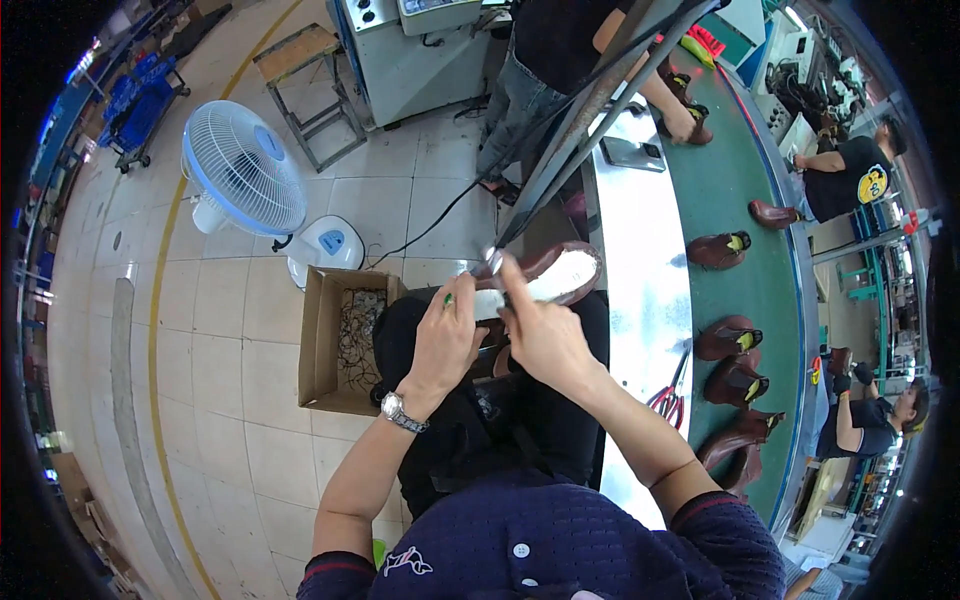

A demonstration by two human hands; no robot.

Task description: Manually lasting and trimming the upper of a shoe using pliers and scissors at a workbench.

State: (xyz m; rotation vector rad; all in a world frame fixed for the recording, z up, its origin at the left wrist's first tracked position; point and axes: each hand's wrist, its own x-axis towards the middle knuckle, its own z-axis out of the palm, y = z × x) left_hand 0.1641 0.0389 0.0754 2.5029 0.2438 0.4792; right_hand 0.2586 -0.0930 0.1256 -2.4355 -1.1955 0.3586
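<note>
A brown leather shoe [572, 275] lies sole side up over my lap, its white underside showing. My left hand [446, 338] is closed around one end of it, wearing a green-stoned ring. My right hand [545, 338] is closed on a small metal hand tool [493, 262] held against the shoe near my left fingers. The tool is blurred and partly covered by my fingers, so its exact kind is unclear. Part of the shoe is hidden behind both hands.
An open cardboard box [322, 350] with dark scraps stands left of my knee, near a fan [245, 165]. At right, a metal bench [640, 310] bears red-handled pliers [668, 402] and a phone [633, 153]. Brown shoes [728, 338] line the green conveyor [775, 300]. Other people work nearby.
</note>
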